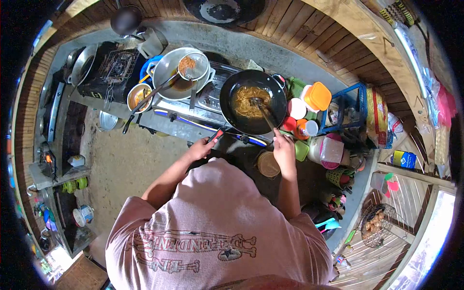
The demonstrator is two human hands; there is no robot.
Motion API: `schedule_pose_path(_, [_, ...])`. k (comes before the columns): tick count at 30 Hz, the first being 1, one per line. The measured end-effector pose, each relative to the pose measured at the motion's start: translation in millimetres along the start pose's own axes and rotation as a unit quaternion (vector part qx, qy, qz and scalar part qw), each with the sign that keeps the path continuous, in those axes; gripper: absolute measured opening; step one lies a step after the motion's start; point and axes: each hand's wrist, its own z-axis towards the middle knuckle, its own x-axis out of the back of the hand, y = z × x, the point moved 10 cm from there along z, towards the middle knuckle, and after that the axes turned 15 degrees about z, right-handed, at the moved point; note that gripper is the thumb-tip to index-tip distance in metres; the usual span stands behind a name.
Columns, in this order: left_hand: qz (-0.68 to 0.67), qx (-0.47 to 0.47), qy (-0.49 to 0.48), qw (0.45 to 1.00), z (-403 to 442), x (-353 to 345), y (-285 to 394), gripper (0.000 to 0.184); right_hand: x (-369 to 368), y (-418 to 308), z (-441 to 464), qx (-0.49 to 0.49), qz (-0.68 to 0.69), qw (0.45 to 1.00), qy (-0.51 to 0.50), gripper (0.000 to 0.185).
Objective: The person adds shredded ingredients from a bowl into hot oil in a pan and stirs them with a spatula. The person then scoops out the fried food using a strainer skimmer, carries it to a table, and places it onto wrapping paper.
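My left hand (199,149) is closed around the red-and-black handle (216,136) of a black wok (231,116) on the stove. My right hand (283,143) grips the brown handle of a cooking spatula (267,116). The spatula's dark head rests among thin golden-brown strips (247,110) in bubbling oil inside the wok. Left of the wok, a metal strainer (199,71) with fried reddish-brown strips (186,63) sits over a large silver pot (162,72). A long dark-handled utensil (150,99) lies across the pot's left side.
The gas stove (212,99) stands on a concrete counter. A small bowl (137,92) is left of the pot. Lidded tubs, including an orange-lidded one (318,96), and a blue crate (355,96) crowd the wok's right side. A grill rack (118,65) lies at the far left.
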Motion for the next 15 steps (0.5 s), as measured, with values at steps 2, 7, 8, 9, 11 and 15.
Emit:
schedule_pose_path(2, [-0.009,-0.006,0.0,1.0,2.8,-1.5,-2.1,0.047,1.8,-9.0,-0.3,0.008,0.016,1.0,-0.011,0.031])
schedule_pose_path(7, [-0.018,-0.024,-0.001,1.0,1.2,-2.8,3.3,0.047,28.9,13.1,-25.9,-0.13,0.079,0.987,-0.048,0.029])
schedule_pose_path(8, [-0.017,-0.023,-0.001,1.0,2.1,-3.1,0.7,0.047,35.0,12.8,-27.4,-0.128,0.062,0.989,-0.044,0.029])
schedule_pose_path(9, [-0.019,-0.019,-0.007,1.0,4.1,-5.2,-3.1,0.049,35.9,16.1,-26.4,-0.136,0.047,0.989,-0.041,0.029])
schedule_pose_path(11, [-0.024,-0.014,-0.014,1.0,6.2,-11.1,-9.0,0.05,24.9,15.3,-21.6,-0.128,0.042,0.99,-0.033,0.03])
schedule_pose_path(15, [-0.051,-0.013,-0.02,0.998,10.4,-15.7,-12.1,0.046,-4.9,-12.6,-4.3,-0.039,0.032,0.998,-0.031,0.032])
